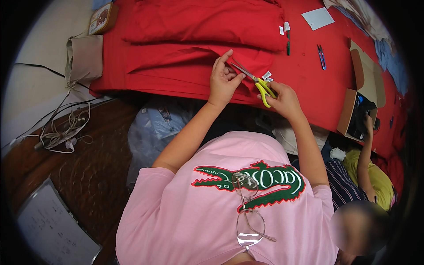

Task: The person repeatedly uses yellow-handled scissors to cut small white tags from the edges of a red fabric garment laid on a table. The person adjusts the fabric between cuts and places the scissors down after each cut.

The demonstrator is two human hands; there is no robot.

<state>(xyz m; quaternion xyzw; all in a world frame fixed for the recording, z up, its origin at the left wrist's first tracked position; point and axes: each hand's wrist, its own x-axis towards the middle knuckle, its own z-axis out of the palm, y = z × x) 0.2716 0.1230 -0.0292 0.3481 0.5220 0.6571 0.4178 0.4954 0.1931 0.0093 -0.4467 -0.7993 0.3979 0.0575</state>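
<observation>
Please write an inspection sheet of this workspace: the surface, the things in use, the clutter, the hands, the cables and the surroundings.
Surface: table covered in red cloth.
Job's things: folded red garment with a second red garment behind it; yellow-handled scissors, blades open at the garment's edge.
Clutter: small blue snips, green pen, white card, open cardboard box.
Grippers: left hand pinches the garment with its fingers; right hand holds the scissors.
Cables: tangled pale cables at left.
Surroundings: clipboard with paper on a dark wooden surface, plastic bag under the table edge, another person's hand reaching into the box.
</observation>
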